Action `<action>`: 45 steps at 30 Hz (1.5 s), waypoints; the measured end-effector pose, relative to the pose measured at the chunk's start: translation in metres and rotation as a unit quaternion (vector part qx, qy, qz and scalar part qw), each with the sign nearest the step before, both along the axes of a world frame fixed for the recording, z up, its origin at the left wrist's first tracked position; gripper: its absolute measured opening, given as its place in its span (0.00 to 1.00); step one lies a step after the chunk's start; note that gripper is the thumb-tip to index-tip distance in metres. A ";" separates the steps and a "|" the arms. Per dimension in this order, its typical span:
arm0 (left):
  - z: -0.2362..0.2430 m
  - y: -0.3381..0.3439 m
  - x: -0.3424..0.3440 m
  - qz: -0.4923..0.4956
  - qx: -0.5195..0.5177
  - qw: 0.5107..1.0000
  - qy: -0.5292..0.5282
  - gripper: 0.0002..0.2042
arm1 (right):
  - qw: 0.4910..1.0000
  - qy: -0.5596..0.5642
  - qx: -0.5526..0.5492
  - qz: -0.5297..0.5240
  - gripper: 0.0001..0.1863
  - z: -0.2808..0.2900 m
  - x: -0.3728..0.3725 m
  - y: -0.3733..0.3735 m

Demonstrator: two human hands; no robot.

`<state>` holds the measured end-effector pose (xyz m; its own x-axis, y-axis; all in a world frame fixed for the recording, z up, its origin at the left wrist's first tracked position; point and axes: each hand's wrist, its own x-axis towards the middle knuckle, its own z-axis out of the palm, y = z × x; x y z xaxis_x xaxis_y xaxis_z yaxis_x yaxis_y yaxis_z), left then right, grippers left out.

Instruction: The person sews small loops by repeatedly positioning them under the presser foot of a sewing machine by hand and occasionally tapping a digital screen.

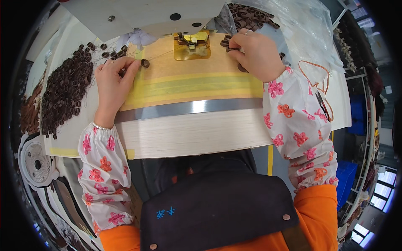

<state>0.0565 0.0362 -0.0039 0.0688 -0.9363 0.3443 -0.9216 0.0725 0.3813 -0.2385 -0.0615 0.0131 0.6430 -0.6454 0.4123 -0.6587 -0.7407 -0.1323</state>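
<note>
My left hand (115, 77) is closed, its fingertips at a small brown fabric loop (145, 63) on the left of the sewing bed. Another dark loop (122, 72) shows partly beneath those fingers. Thin threads run from near the hand toward the presser foot (192, 46) of a sewing machine (146, 16). On the right, my right hand (259, 56) pinches at brown loops, with one loop (225, 43) beside its fingertips and another (241, 67) below them. The fingers partly hide what they hold.
A large heap of brown loops (67, 85) covers the table's left side. More loops (251, 17) lie at the back right by clear plastic (301, 25). Thread snips (321, 104) with an orange cord (325, 77) rest at the right. A white fan (37, 163) stands left.
</note>
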 end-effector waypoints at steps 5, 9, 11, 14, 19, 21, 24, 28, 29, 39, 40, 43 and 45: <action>0.007 -0.013 -0.046 -0.096 -0.116 0.984 -0.100 0.11 | 0.999 0.038 -0.013 -0.012 0.06 -0.001 0.009 -0.006; -0.005 -0.028 -0.072 -0.093 -0.075 0.993 -0.012 0.12 | 0.996 -0.063 0.035 0.046 0.06 0.009 0.032 0.004; -0.013 -0.036 -0.077 -0.076 -0.097 0.992 -0.019 0.10 | 0.978 -0.141 0.132 0.079 0.05 0.014 0.041 0.009; -0.028 -0.039 -0.078 -0.076 -0.083 0.993 -0.017 0.09 | 0.953 -0.177 0.227 0.092 0.07 -0.002 0.041 0.015; -0.002 -0.024 -0.086 -0.040 -0.046 0.996 0.062 0.10 | 0.876 -0.280 0.390 0.054 0.08 -0.005 0.038 0.024; -0.006 -0.023 -0.083 -0.046 -0.057 0.983 0.170 0.11 | 0.846 -0.311 0.429 0.055 0.11 -0.008 0.038 0.021; -0.006 -0.024 -0.077 -0.138 -0.041 0.954 0.264 0.12 | 0.840 -0.275 0.468 0.010 0.12 -0.006 0.038 0.016; 0.005 -0.027 -0.077 -0.168 0.001 0.938 0.302 0.14 | 0.932 -0.236 0.265 0.074 0.12 -0.009 0.044 0.023; 0.006 -0.029 -0.075 -0.178 0.028 0.943 0.281 0.14 | 0.951 -0.212 0.202 0.095 0.12 -0.008 0.048 0.025; -0.001 -0.028 -0.071 -0.192 0.109 0.908 0.356 0.13 | 0.979 -0.112 0.043 0.166 0.13 -0.005 0.055 0.047; 0.002 -0.028 -0.072 -0.197 0.112 0.906 0.357 0.13 | 0.980 -0.110 0.044 0.161 0.13 -0.005 0.053 0.047; 0.010 -0.028 -0.073 -0.184 0.136 0.909 0.349 0.13 | 0.982 -0.119 0.047 0.141 0.12 -0.005 0.049 0.047; 0.008 -0.029 -0.070 -0.172 0.126 0.921 0.324 0.13 | 0.964 -0.178 0.136 0.140 0.11 -0.007 0.050 0.047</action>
